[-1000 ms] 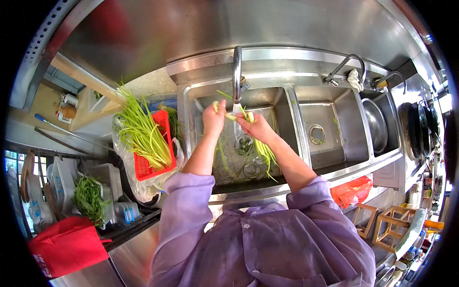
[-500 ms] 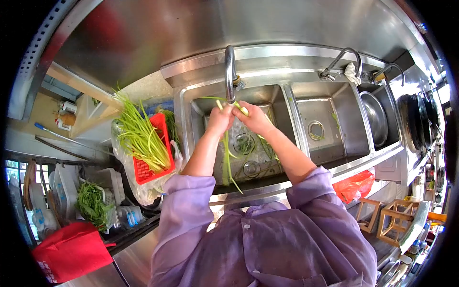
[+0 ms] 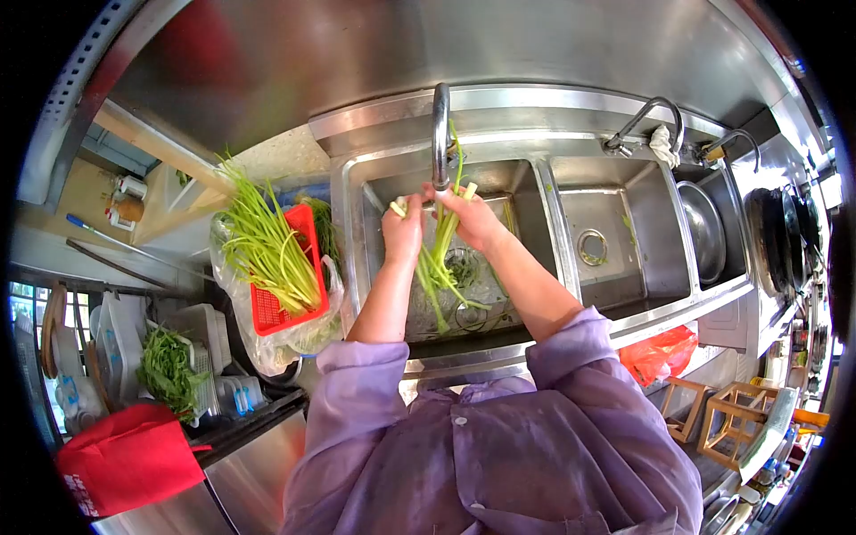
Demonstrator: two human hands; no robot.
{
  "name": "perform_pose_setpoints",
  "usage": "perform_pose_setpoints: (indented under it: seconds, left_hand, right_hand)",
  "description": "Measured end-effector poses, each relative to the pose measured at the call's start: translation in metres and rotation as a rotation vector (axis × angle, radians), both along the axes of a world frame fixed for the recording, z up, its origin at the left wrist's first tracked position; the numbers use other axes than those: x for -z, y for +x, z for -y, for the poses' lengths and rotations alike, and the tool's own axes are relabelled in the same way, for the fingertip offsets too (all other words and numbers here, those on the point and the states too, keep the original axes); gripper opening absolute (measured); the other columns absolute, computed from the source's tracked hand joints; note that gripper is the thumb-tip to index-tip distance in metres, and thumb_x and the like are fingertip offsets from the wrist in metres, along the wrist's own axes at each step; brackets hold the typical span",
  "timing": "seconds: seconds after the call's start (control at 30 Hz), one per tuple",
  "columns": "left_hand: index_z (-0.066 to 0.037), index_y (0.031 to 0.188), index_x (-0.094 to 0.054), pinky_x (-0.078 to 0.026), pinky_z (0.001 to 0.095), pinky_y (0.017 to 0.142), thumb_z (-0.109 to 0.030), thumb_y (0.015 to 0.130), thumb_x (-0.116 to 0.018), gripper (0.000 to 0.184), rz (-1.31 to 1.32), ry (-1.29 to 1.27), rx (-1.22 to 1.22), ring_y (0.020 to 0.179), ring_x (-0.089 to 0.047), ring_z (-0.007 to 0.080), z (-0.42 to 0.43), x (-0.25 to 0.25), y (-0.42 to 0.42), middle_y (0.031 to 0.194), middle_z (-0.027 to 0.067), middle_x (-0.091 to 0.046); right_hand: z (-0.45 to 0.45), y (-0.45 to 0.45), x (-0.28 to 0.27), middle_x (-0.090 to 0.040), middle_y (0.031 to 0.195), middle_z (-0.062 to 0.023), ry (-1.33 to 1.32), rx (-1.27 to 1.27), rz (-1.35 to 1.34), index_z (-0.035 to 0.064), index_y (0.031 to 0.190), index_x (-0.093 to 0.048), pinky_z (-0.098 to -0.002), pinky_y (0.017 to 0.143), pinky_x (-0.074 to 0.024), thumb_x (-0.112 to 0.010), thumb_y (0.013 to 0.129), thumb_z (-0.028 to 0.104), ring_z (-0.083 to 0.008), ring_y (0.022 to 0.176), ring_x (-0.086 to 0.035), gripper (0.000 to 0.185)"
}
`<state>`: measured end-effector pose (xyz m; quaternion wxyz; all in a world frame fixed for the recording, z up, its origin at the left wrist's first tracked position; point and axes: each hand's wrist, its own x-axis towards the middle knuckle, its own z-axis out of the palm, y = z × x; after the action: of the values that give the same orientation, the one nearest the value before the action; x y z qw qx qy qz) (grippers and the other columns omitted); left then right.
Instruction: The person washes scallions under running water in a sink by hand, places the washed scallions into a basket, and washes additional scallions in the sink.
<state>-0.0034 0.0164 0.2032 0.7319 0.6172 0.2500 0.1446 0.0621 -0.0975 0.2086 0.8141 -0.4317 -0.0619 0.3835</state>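
Observation:
In the left basin of the steel sink (image 3: 351,259), my right hand (image 3: 475,223) is closed round a bunch of scallions (image 3: 437,267). Their pale ends show above my fingers and the green leaves hang down into the basin. My left hand (image 3: 403,236), just to the left, is closed with a short pale scallion end (image 3: 399,208) sticking out at the top. A curved faucet (image 3: 440,134) stands over both hands. Its spout tip is close to my right fingers. Loose green bits and a drain lie on the basin floor below.
A red basket (image 3: 312,245) of long green stalks stands left of the sink on clear plastic. Leafy greens (image 3: 168,370) and white containers sit further left, near a red bag (image 3: 134,459). Another basin (image 3: 624,214) and a metal bowl (image 3: 700,227) are on the right.
My hands have moved apart; before, they met under the faucet. The scallions now hang from my right hand as a fuller bunch, and the view has shifted slightly.

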Motion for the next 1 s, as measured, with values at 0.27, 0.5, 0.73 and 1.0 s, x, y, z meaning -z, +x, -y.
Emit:
perform_pose_setpoints:
  seconds: [0.27, 0.5, 0.73, 1.0]
  left_hand:
    - [-0.005, 0.095, -0.056, -0.038, 0.0194, 0.059, -0.018, 0.084, -0.051, 0.017, 0.196, 0.113, 0.252, 0.067, -0.048, 0.0053, 0.017, -0.005, 0.004, 0.082, -0.0009, -0.057]
    - [-0.006, 0.094, -0.055, -0.038, 0.0241, 0.069, -0.024, 0.087, -0.048, 0.021, 0.183, 0.016, 0.345, 0.075, -0.048, 0.0079, 0.020, -0.014, -0.008, 0.084, -0.0011, -0.054]
    - [-0.005, 0.081, -0.055, -0.039, 0.0242, 0.052, -0.024, 0.078, -0.061, 0.020, 0.118, 0.021, 0.083, 0.058, -0.048, 0.0088, 0.037, -0.041, 0.021, 0.066, -0.0022, -0.052]
    - [-0.004, 0.083, -0.057, -0.038, 0.0202, 0.052, -0.019, 0.076, -0.063, 0.017, 0.119, 0.136, 0.145, 0.058, -0.047, 0.0042, 0.005, -0.004, 0.011, 0.068, -0.0020, -0.053]
  right_hand:
    - [0.005, 0.000, 0.004, -0.057, 0.093, -0.0065, 0.054, 0.023, -0.054, 0.0019, 0.102, -0.052, -0.0289, 0.075, -0.0426, -0.051, 0.084, 0.016, -0.0149, 0.083, -0.054, 0.023]
    - [0.041, -0.004, -0.005, -0.056, 0.096, 0.0001, 0.037, -0.037, -0.115, 0.0087, 0.109, -0.051, -0.0338, 0.078, -0.0394, -0.045, 0.088, 0.030, -0.0136, 0.093, -0.049, 0.031]
    - [0.027, -0.001, 0.009, -0.061, 0.083, -0.0074, -0.462, 0.005, 0.247, 0.0052, 0.100, -0.055, -0.0360, 0.066, -0.0466, -0.051, 0.081, 0.021, -0.0218, 0.074, -0.059, 0.025]
    - [0.003, -0.001, 0.011, -0.059, 0.078, -0.0117, -0.607, 0.043, 0.861, 0.0004, 0.093, -0.052, -0.0320, 0.063, -0.0439, -0.064, 0.071, 0.019, -0.0227, 0.071, -0.057, 0.031]
